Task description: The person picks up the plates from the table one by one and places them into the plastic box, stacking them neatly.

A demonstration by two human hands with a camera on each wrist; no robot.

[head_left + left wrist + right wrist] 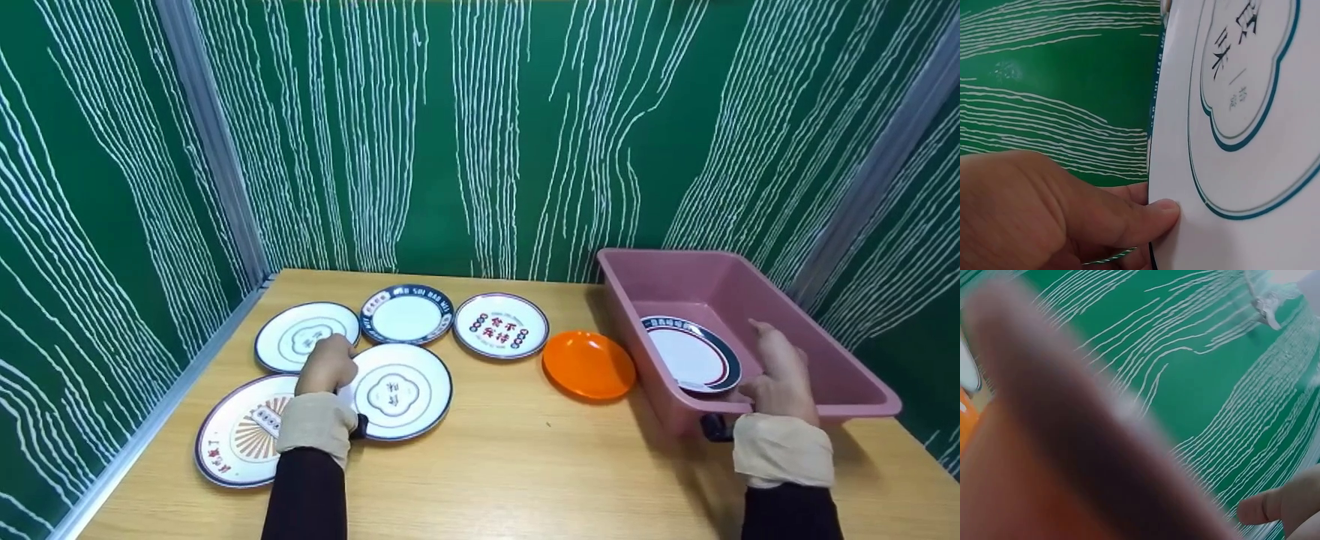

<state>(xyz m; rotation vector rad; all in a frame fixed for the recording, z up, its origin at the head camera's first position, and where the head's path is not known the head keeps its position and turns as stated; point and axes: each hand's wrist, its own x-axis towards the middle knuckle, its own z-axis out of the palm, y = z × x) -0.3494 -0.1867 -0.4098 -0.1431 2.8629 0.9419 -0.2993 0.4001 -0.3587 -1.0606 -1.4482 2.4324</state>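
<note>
Your left hand (328, 365) pinches the rim of the white plate with the cloud outline (395, 390), thumb pressed on its face; that plate lies on the table (525, 465), well left of the pink tub (750, 285). Your right hand (780, 375) hovers over the tub's near rim, fingers relaxed and holding nothing, just beside the dark-rimmed plate (694, 352) inside the tub.

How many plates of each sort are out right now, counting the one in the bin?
White patterned plates on the table: 5, at.
Orange plate on the table: 1.
White plate in the pink bin: 1.
Total: 7 plates.
</note>
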